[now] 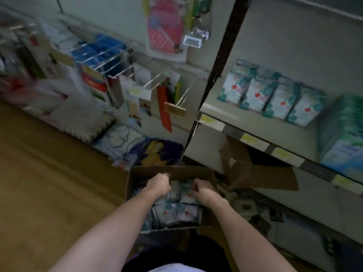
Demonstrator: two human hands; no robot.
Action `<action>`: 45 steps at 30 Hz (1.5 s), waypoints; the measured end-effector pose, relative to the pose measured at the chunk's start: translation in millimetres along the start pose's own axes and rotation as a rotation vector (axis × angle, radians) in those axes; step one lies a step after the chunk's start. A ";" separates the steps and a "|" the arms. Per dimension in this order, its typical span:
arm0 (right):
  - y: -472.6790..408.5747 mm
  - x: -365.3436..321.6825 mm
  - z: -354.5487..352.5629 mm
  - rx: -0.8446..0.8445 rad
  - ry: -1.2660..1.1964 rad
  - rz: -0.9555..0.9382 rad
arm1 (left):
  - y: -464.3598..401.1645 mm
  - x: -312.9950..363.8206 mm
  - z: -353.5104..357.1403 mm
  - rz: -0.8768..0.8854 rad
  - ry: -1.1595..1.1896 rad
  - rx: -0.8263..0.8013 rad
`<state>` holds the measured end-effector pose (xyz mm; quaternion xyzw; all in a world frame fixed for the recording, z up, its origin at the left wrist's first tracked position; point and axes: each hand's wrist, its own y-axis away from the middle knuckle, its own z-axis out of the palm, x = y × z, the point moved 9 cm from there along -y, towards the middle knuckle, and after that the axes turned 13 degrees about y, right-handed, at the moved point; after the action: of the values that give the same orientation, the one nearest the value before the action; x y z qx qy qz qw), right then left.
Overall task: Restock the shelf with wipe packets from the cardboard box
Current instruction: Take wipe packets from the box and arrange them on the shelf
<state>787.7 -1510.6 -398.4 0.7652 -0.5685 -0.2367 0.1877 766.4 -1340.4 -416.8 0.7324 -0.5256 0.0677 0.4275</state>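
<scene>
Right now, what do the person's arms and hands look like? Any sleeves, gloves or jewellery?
Both forearms are bare right up to the bottom edge of the head view, with no sleeves in sight. The left hand and right hand wear no gloves. No watch, bracelet or ring shows, though the picture is blurred and the fingers are mostly hidden, so small items could be missed.

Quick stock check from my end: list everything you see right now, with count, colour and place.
cardboard box: one, brown, open on the floor below the shelf
wipe packets in box: several, white and teal with red crosses
wipe packets on shelf: four in the front row, same pattern, standing upright
shelf: one, grey, yellow labels on its edge
green packs: a stack, shelf's right end
hanging goods: many, mixed colours, pegs at left
left hand: curled, inside box
right hand: curled, inside box
</scene>
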 end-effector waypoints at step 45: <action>-144.8 50.6 244.7 -0.546 0.126 -0.191 | -79.7 -169.3 212.0 -0.595 0.544 0.017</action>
<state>772.2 -1522.6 -686.6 0.7495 -0.3966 -0.3496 0.3985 683.9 -1361.1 -686.5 0.8115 -0.1579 0.1369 0.5457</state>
